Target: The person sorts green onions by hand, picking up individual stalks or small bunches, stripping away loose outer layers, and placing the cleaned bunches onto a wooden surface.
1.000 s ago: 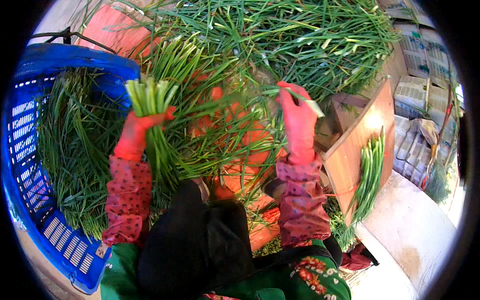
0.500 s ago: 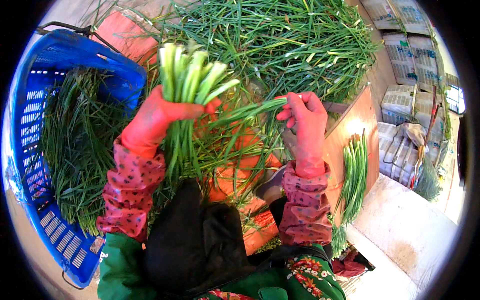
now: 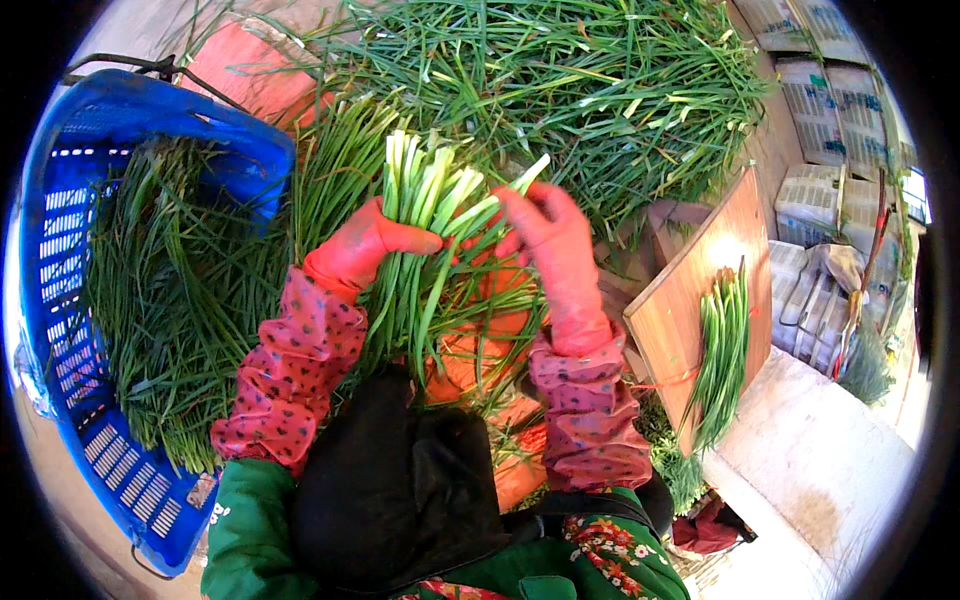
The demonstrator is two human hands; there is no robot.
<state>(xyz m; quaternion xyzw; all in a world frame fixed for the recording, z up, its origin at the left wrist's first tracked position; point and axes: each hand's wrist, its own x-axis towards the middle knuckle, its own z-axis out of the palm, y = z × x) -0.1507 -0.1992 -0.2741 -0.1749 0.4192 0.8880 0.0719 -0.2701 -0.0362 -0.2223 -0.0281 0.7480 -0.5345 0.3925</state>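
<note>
My left hand [image 3: 365, 243], in a red rubber glove, is closed round a bunch of garlic chives [image 3: 425, 190]. Their pale cut ends point up and away from me, and the green leaves hang below. Beside it, my right hand [image 3: 545, 225], also gloved, pinches a chive stalk [image 3: 527, 175] by its pale end, against the right edge of the bunch. Some of the right fingertips are hidden behind stalks. On a tilted wooden board [image 3: 675, 320] to the right lies another small bundle of chives [image 3: 724, 350].
A blue plastic basket [image 3: 265, 150] on the left holds many dark green leaves [image 3: 160, 300]. Loose chives [image 3: 560, 80] spread in a large heap at the far side. White packed crates [image 3: 825, 110] stack up at the right, behind a white slab [image 3: 810, 450].
My left hand has shifted right with the bunch, while my right hand has moved left to meet it. The stalk in my right hand now lies against the bunch.
</note>
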